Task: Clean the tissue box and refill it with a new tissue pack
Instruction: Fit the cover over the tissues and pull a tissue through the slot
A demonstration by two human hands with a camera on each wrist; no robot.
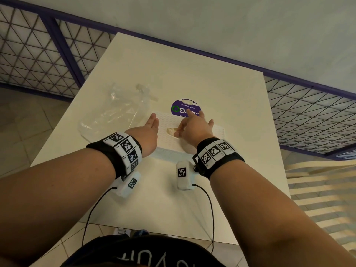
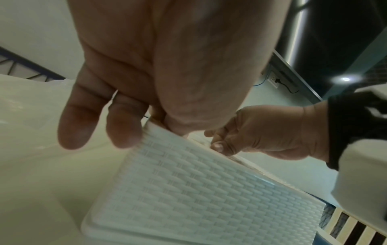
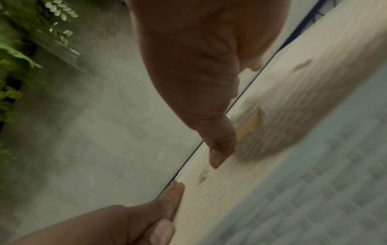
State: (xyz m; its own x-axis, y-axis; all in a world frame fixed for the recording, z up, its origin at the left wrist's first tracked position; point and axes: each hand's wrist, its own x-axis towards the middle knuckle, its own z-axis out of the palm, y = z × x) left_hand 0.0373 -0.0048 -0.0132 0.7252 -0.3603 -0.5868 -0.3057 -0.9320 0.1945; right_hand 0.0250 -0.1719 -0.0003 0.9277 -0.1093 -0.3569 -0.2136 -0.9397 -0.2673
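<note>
The white woven-pattern tissue box [image 1: 192,132] sits mid-tabletop [image 1: 221,89], left hand [image 1: 148,135] flat and open against its side, right hand [image 1: 194,126] spread on the lid, thumb at the slot; an uneven push could likely skid it or crumple the tissue [image 1: 171,130] showing there.

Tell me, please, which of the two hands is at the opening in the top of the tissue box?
The right hand: its fingers lie over the tissue box slot, while the left hand rests flat against the box's left side.
</note>
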